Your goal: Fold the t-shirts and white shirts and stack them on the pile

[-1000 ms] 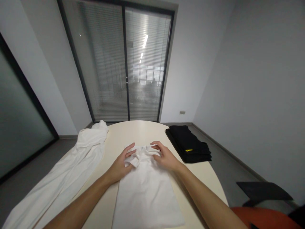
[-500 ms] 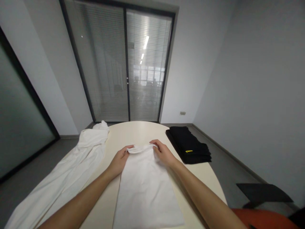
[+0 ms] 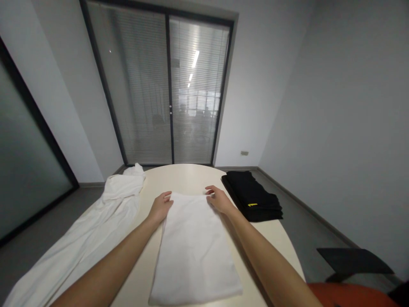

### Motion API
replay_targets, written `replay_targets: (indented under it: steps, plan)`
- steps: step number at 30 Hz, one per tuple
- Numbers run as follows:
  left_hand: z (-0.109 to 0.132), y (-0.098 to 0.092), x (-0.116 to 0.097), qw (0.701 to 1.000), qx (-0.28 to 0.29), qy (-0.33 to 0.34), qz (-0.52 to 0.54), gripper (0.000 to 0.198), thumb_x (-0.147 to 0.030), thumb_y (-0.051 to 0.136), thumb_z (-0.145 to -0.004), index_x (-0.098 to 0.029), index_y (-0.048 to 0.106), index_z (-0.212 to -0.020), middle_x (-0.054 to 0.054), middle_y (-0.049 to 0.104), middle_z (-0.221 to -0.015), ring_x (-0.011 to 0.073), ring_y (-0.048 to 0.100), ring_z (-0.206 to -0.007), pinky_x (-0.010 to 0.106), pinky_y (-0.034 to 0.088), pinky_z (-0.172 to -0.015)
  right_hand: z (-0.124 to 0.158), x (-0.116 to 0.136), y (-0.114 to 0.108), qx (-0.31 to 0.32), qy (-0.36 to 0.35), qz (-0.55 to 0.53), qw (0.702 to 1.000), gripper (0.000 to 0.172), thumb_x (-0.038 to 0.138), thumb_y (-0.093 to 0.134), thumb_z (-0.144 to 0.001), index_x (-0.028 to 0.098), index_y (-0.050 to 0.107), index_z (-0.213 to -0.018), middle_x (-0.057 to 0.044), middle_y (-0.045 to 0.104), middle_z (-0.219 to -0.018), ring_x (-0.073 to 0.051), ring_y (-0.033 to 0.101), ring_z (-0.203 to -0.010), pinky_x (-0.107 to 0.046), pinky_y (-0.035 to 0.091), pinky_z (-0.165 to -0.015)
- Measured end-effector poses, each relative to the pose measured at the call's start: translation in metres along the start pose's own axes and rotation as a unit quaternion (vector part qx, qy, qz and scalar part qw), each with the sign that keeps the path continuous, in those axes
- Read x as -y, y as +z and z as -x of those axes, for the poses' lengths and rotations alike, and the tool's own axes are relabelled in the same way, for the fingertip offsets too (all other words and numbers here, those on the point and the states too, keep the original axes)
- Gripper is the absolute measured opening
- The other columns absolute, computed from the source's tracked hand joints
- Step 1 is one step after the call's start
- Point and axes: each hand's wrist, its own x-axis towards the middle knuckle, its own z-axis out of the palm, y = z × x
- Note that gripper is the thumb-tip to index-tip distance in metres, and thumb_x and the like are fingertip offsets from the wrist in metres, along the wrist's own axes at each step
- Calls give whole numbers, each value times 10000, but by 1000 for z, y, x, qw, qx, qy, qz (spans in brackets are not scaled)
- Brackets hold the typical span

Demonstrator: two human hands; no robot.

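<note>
A folded white garment lies flat as a long rectangle on the table in front of me; its exact kind cannot be told. At its far left corner is my left hand, fingers a little apart and touching the edge. My right hand rests at the far right corner, its fingers spread and the thumb side against the cloth. Neither hand grips the fabric. To the left lies a heap of loose white garments. On the right sits a stack of folded black garments with a small yellow mark on top.
The cream table has a rounded far end. An orange chair seat with a black armrest stands at the lower right. Beyond the table are a glass partition with blinds and a grey wall.
The far edge of the white garment, pinched and gathered before, now lies flat and straight. Both hands have let go of it, and its near edge has moved slightly away from me.
</note>
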Motion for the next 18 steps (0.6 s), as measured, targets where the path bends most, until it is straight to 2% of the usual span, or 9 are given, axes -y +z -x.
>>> replay_targets:
  steps: [2, 4, 7, 9, 11, 14, 16, 18]
  plan:
    - [-4, -1, 1, 1000, -14, 25, 0, 554, -84, 548, -812, -151, 514, -1361, 155, 686, -1258, 182, 722, -981, 273, 566, -796, 0, -3, -1, -26, -36, -34, 998, 334, 185, 569, -837, 196, 616, -1167, -54, 692, -1077, -127, 574, -732, -273, 468, -747]
    - [-7, -1, 2, 998, -47, 43, -22, 616, -44, 525, -790, -155, 467, -1393, 166, 625, -1354, 173, 709, -1017, 265, 557, -825, -2, -5, 0, -58, -54, -48, 996, 350, 215, 568, -850, 194, 593, -1198, -65, 675, -1125, -138, 579, -785, -279, 472, -780]
    - [-7, -2, 7, 993, -84, 30, -72, 647, -61, 556, -780, -120, 415, -1409, 220, 522, -1448, 184, 699, -1019, 286, 539, -861, -1, -8, 3, -63, -6, 5, 998, 481, 217, 608, -834, 181, 515, -1305, -98, 638, -1193, -139, 583, -788, -292, 465, -816]
    - [-4, -4, 11, 990, -96, 21, -102, 636, -135, 600, -800, -101, 401, -1403, 242, 505, -1446, 197, 695, -1005, 309, 525, -877, 2, -11, 4, -54, 41, 68, 995, 488, 226, 623, -838, 166, 510, -1309, -110, 648, -1155, -156, 596, -824, -296, 446, -834]
    - [0, -8, 14, 986, -99, 18, -131, 609, -206, 629, -809, -108, 426, -1374, 210, 579, -1359, 202, 692, -978, 314, 513, -868, 6, -14, 2, -49, 74, 108, 990, 369, 255, 623, -852, 149, 578, -1203, -103, 681, -1025, -182, 607, -855, -293, 431, -810]
    - [5, -16, 16, 983, -81, 20, -165, 592, -258, 673, -779, -138, 479, -1326, 109, 713, -1085, 206, 697, -888, 300, 499, -803, 14, -16, -2, -29, 94, 115, 988, 143, 288, 640, -834, 157, 651, -890, -74, 686, -818, -188, 599, -755, -283, 407, -708]
    - [7, -20, 15, 982, -54, 22, -179, 573, -270, 703, -744, -142, 528, -1274, 50, 733, -881, 212, 695, -795, 297, 487, -747, 19, -15, -3, -22, 91, 112, 989, 132, 284, 646, -820, 172, 628, -751, -59, 677, -752, -180, 587, -706, -276, 391, -671]
    - [10, -23, 15, 983, -25, 21, -183, 481, -269, 711, -714, -138, 594, -1162, 16, 709, -728, 218, 683, -708, 297, 476, -694, 24, -13, -2, -26, 83, 104, 991, 130, 280, 612, -843, 182, 621, -758, -48, 681, -755, -173, 593, -705, -269, 392, -668]
